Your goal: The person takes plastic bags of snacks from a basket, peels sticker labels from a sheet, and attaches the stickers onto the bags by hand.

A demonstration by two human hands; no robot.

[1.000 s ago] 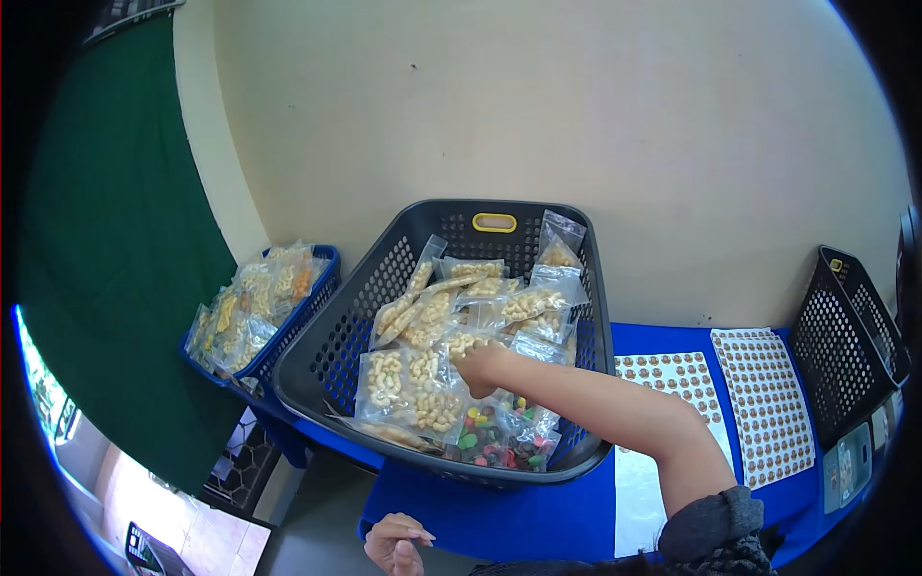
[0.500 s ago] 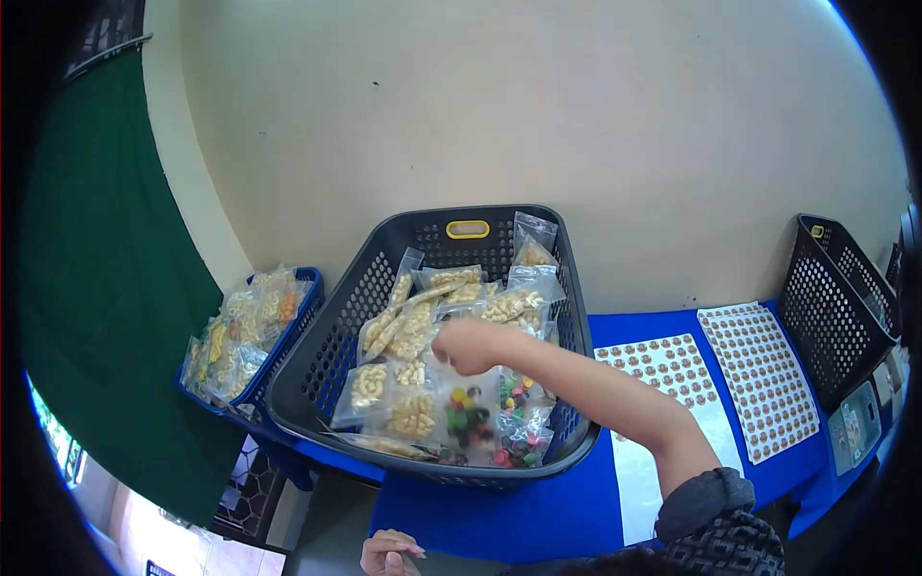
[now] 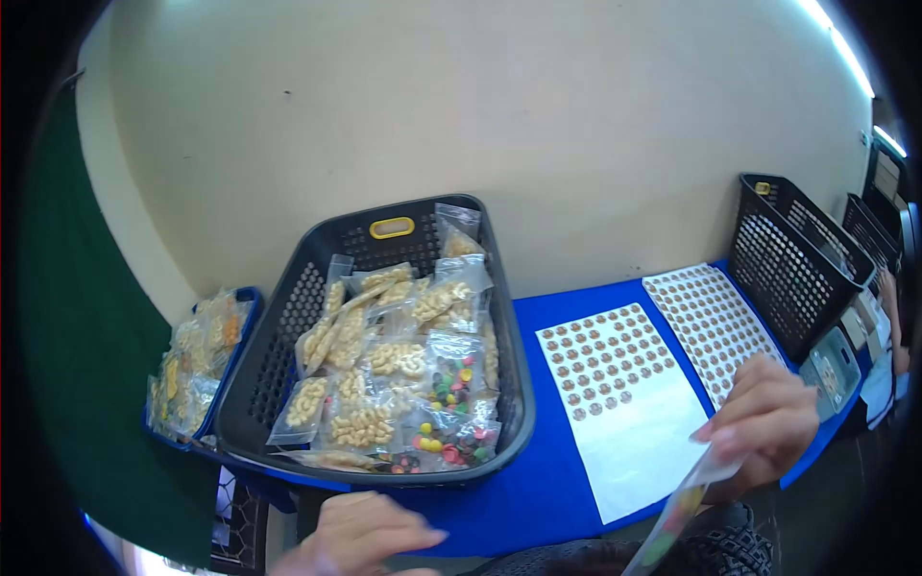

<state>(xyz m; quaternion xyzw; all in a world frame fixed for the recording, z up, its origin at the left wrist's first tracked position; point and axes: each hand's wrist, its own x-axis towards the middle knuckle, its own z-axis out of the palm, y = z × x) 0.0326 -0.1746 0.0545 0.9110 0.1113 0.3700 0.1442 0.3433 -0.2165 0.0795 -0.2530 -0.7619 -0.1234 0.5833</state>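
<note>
My right hand (image 3: 765, 422) is closed on the top of a clear zip bag (image 3: 677, 514) of colourful candies, held at the lower right beside the sticker sheet. The bag hangs tilted, and its lower end runs out of view. My left hand (image 3: 360, 538) is at the bottom, in front of the basket, slightly blurred, with its fingers stretched out and nothing in them. A big black basket (image 3: 523, 403) holds several clear bags of pale curved snacks (image 3: 360, 422) and some bags of coloured candies (image 3: 451, 384).
A sheet of round stickers (image 3: 624, 461), partly used, lies on the blue tablecloth (image 3: 538, 336), with fuller sheets (image 3: 711, 326) behind it. A second black basket (image 3: 788, 269) and a clear plastic box (image 3: 831, 370) stand right. A blue basket (image 3: 252, 317) of snack bags is left. Someone's arm shows far right.
My right hand has moved from over the black basket to the lower right, bringing the candy bag out. My left hand has come further into view. The camera view has turned right.
</note>
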